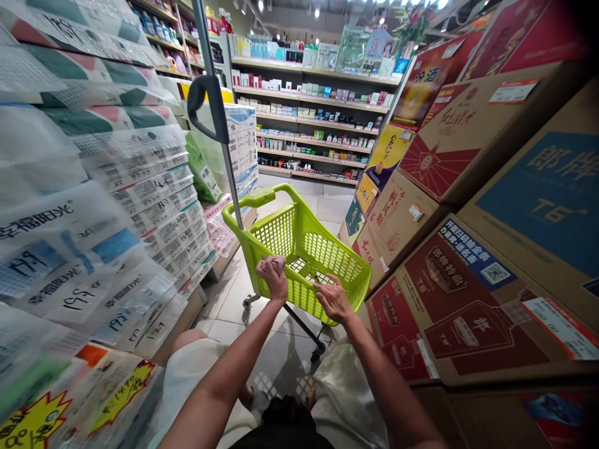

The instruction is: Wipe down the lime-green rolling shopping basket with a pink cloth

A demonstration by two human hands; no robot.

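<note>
I am clenching my left hand [272,274] into a fist on the near rim of the lime-green basket trolley [322,255] on the floor tiles just ahead, while my right hand [333,300] is lying flat with fingers spread on that rim, stacked cartons [449,293] rising beside and stocked shelves [318,118] standing beyond.

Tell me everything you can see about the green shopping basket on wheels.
The green basket looks like lime plastic with lattice walls and a solid rim. It stands upright on small wheels on the tiled floor, in the aisle between stacked packs and cardboard boxes. A grey pole handle rises from its far end. The left hand, closed, and the right hand rest on its near rim.
</note>
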